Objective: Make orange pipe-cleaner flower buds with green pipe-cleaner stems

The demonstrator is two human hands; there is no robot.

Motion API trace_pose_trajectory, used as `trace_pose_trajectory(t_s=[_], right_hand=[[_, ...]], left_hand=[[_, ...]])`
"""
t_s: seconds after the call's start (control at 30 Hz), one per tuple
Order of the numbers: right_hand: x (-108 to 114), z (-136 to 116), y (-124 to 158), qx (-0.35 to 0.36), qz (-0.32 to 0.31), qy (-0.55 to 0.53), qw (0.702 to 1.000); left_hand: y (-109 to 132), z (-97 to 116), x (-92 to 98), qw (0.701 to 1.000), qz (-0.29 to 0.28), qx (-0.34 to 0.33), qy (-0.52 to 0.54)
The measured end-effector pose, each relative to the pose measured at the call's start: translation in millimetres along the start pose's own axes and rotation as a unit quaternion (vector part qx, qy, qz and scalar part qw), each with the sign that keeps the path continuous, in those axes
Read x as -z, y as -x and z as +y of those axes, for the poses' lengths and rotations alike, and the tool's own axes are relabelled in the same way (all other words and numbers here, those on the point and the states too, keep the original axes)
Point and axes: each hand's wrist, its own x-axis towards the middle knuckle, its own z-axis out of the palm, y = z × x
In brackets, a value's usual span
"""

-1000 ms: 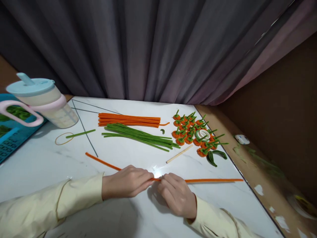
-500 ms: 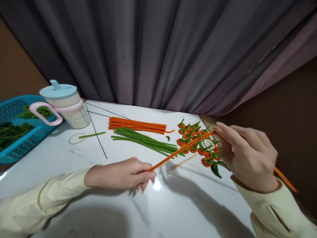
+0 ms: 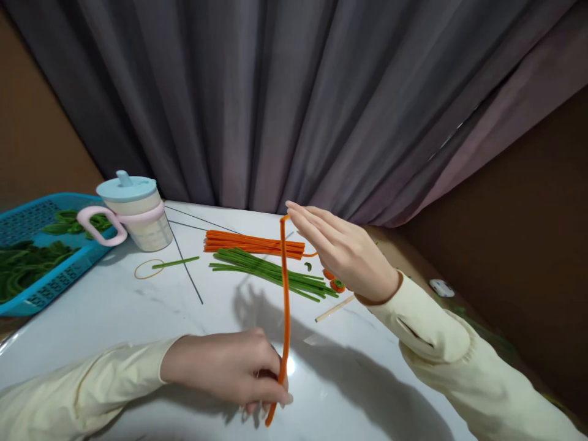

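An orange pipe cleaner (image 3: 285, 288) stands nearly upright between my hands, its top end bent toward the right. Near its lower end, my left hand (image 3: 234, 370) pinches it between thumb and fingers, with a short tip sticking out below. My right hand (image 3: 337, 245) is higher up, fingers pressed together around the bent top end. Behind them on the white table (image 3: 184, 331) lie a bundle of orange pipe cleaners (image 3: 243, 241) and a bundle of green ones (image 3: 257, 267). A few small orange pieces with green tops (image 3: 337, 285) show below my right hand, which hides others.
At the left are a blue basket (image 3: 50, 288) with green leafy pieces and a cup (image 3: 149, 236) with a pink handle. A rubber band (image 3: 140, 272), a green stem (image 3: 177, 263) and a wooden stick (image 3: 334, 308) lie on the table. A grey curtain (image 3: 257, 110) hangs behind.
My right hand has moved left and up, swinging the orange pipe cleaner from a slant to nearly upright. Its top is now bent. My left hand has shifted slightly down. The view has shifted a little.
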Motion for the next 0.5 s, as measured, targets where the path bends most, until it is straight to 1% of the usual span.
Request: trace_pose_trajectory(t_s=[0.03, 0.07, 0.1, 0.13, 0.17, 0.2, 0.23, 0.27, 0.4, 0.5], right_hand=[[-2, -1, 6, -0.037, -0.055, -0.01, 0.998], [-3, -4, 15, -0.077, -0.131, -0.018, 0.988], [-5, -7, 25, -0.114, -0.22, -0.031, 0.968], [-7, -11, 38, -0.142, -0.306, -0.05, 0.94], [-9, -16, 51, -0.155, -0.368, -0.071, 0.914], [-11, -21, 64, -0.152, -0.403, -0.095, 0.897], [-14, -27, 77, -0.136, -0.421, -0.125, 0.888], [-17, -33, 88, -0.127, -0.425, -0.15, 0.883], [-31, -50, 122, -0.138, -0.375, -0.192, 0.897], [-42, -52, 133, -0.161, -0.322, -0.228, 0.905]], left_hand=[[-1, -1, 1.0, 1.0, 0.015, 0.008, 0.018], [-1, -2, 2.3, 0.999, 0.036, 0.015, 0.035], [-1, -3, 3.8, 0.997, 0.057, 0.019, 0.053], [-1, -4, 5.4, 0.994, 0.079, 0.021, 0.073], [-2, -5, 7.0, 0.99, 0.097, 0.02, 0.097], [-2, -6, 8.5, 0.986, 0.112, 0.015, 0.122], [-3, -7, 9.7, 0.981, 0.122, 0.009, 0.148], [-4, -9, 10.7, 0.976, 0.13, 0.002, 0.173], [-11, -16, 12.5, 0.961, 0.156, -0.008, 0.23], [-16, -17, 13.9, 0.953, 0.181, -0.006, 0.243]])
